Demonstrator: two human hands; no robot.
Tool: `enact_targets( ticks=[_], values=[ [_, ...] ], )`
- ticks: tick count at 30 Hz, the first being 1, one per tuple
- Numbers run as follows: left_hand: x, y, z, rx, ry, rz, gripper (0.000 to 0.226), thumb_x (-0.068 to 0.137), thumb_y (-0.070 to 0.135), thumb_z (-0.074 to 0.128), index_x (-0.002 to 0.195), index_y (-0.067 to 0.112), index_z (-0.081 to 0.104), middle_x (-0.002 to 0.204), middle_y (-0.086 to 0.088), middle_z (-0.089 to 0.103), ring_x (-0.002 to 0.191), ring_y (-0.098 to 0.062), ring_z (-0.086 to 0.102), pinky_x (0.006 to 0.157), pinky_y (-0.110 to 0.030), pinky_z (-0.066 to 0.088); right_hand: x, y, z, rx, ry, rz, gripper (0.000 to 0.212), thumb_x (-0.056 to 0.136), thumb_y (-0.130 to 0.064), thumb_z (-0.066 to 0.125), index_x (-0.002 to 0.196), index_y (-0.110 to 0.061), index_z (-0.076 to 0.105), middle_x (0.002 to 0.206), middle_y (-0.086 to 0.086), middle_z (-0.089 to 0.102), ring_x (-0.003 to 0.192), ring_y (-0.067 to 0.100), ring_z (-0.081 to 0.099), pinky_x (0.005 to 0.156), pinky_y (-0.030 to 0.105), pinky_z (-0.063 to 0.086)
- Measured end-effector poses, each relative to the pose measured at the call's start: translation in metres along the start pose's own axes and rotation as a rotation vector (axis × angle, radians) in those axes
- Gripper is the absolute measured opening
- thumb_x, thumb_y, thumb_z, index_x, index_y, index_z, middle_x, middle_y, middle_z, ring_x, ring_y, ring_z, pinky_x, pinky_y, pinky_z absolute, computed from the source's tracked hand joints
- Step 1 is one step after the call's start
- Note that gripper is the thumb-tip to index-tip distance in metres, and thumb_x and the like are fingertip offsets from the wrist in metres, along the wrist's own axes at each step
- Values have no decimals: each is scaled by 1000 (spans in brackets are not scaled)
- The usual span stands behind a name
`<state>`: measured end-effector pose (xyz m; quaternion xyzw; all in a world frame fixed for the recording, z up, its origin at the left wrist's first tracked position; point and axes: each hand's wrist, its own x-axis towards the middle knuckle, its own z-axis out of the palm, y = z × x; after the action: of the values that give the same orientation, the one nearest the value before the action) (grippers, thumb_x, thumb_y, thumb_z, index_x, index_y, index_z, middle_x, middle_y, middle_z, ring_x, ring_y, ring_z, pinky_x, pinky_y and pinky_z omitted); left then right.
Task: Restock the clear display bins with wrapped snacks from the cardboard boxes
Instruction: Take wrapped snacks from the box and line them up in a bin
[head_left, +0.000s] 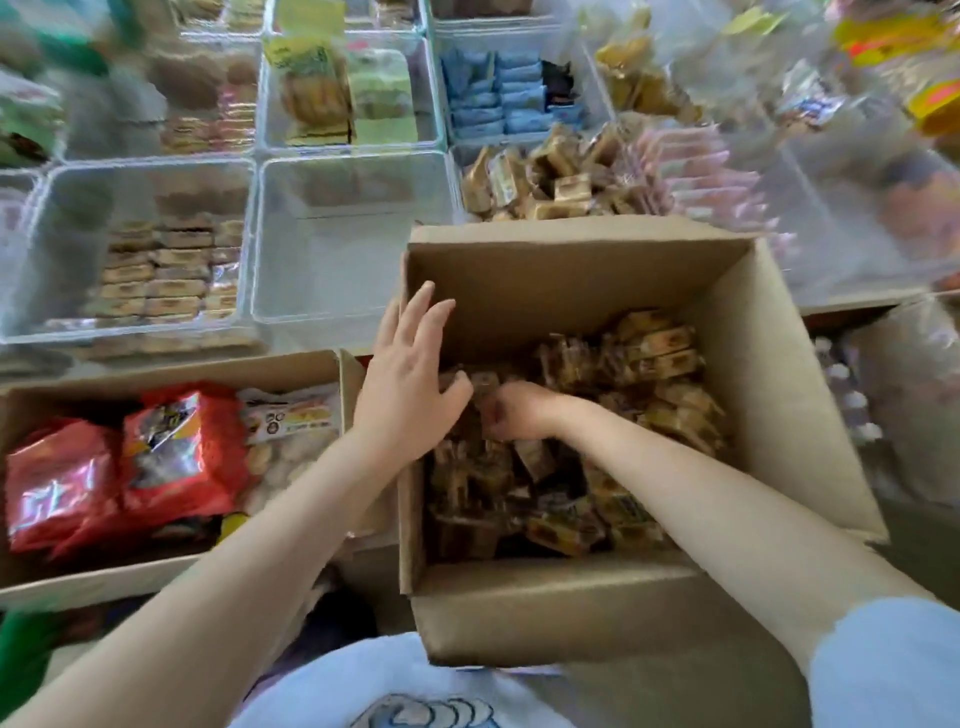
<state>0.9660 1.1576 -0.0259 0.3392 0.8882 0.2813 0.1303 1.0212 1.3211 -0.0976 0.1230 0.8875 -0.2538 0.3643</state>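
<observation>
An open cardboard box (769, 395) in front of me is half full of small brown and gold wrapped snacks (613, 415). My right hand (519, 413) is down inside the box, fingers curled round a bunch of the snacks. My left hand (410, 374) hovers over the box's left wall with its fingers straight and spread, holding nothing. Just behind the box stands an empty clear bin (353, 239). To its right, another clear bin (457, 156) holds the same kind of brown wrapped snacks (550, 182).
A second cardboard box (171, 577) at the left holds red foil bags (130, 467) and a pale cookie pack. A clear bin (244, 244) at the left has stacked tan biscuits. More clear bins with blue, green and pink packs fill the back rows.
</observation>
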Motion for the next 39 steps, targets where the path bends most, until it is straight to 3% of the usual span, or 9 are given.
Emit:
enact_targets(
  ticks=[5, 10, 13, 16, 20, 23, 27, 33, 39],
  values=[
    [-1, -1, 1, 31, 4, -4, 68, 95, 22, 61, 156, 24, 29, 168, 4, 10, 155, -24, 1, 122, -37, 9, 44, 0, 76, -338, -314, 10, 52, 104, -40, 40, 151, -16, 37, 151, 11, 43, 134, 32, 44, 112, 45, 37],
    [-2, -1, 3, 49, 24, -14, 68, 96, 24, 60, 156, 25, 28, 168, 6, 10, 155, -20, 1, 121, -37, 12, 49, 9, 86, -288, -293, 49, 57, 105, -30, 42, 157, -17, 23, 153, 15, 40, 135, 34, 45, 110, 45, 40],
    [-3, -1, 3, -3, 57, -18, 71, 97, 25, 60, 157, 26, 23, 169, 7, 5, 155, -18, 6, 119, -35, 21, 43, 18, 41, -71, -371, 89, 57, 97, -44, 59, 147, -20, 43, 143, 7, 51, 119, 29, 57, 102, 42, 49],
    [-4, 4, 3, -170, 130, -93, 73, 99, 28, 58, 159, 28, 17, 168, 6, 4, 152, -14, 16, 113, -28, 25, 13, 24, -21, 413, -389, 55, 43, 92, -35, 71, 126, -16, 55, 127, 6, 62, 103, 21, 66, 93, 36, 56],
    [-5, 2, -11, -677, 187, -314, 58, 97, 40, 57, 150, 24, 39, 152, 0, 47, 137, -12, 44, 117, -42, 35, -45, 12, -74, 873, -207, -228, 47, 90, -22, 71, 131, -13, 51, 120, 11, 61, 109, 22, 65, 92, 34, 54],
    [-2, -3, -38, -994, 164, -371, 57, 80, 60, 63, 125, 24, 62, 125, 1, 68, 118, -15, 63, 106, -47, 47, -79, -25, -93, 740, 111, -313, 54, 84, -28, 77, 129, -23, 48, 117, 2, 63, 104, 14, 66, 92, 32, 53],
    [6, -21, -80, -1045, 108, -271, 41, 88, 38, 70, 124, 20, 61, 104, -2, 76, 99, -19, 72, 86, -37, 55, -81, -92, -95, 452, 479, -357, 63, 83, -29, 78, 131, -26, 38, 114, -6, 59, 102, 7, 60, 87, 22, 50],
    [10, -114, -145, -934, 271, -238, 35, 91, 15, 73, 122, 23, 59, 96, -6, 76, 87, -18, 71, 74, -27, 56, -17, -193, -94, 570, 401, -357, 37, 100, -30, 56, 135, -26, 44, 111, -5, 62, 99, 6, 59, 78, 18, 49],
    [12, -258, -199, -806, 372, -297, 30, 93, 5, 59, 111, 29, 64, 94, 2, 74, 86, -14, 70, 74, -31, 58, 78, -318, -78, 797, 266, -335, 24, 92, -18, 58, 115, -21, 60, 110, 16, 67, 103, 29, 67, 93, 45, 56]
  ],
)
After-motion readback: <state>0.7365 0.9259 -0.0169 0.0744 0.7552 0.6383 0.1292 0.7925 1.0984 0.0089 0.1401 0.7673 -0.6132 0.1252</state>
